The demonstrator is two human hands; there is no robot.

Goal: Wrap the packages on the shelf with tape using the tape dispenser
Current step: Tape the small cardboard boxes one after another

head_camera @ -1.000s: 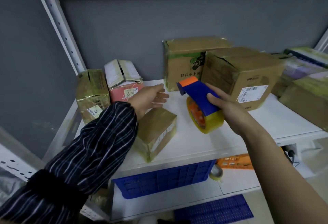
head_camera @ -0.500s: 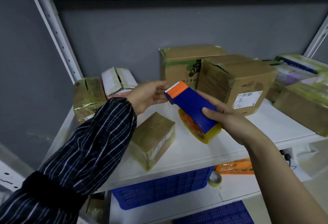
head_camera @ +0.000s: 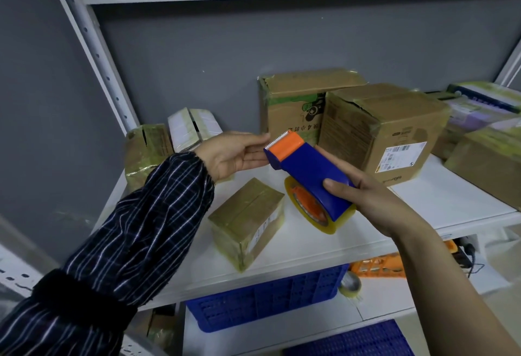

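Dispenser [head_camera: 308,171] in right hand [head_camera: 375,200]

Tape roll [head_camera: 324,223] half hidden by tape dispenser [head_camera: 307,175]; rightmost package [head_camera: 487,169] cut by edge.

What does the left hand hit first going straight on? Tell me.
The orange end of the tape dispenser that the right hand holds. The left hand seems nearly touching it, though depth is unclear.

Blue-orange tape dispenser [head_camera: 308,171] held above shelf [head_camera: 352,240]; taped small package [head_camera: 248,219] beneath.
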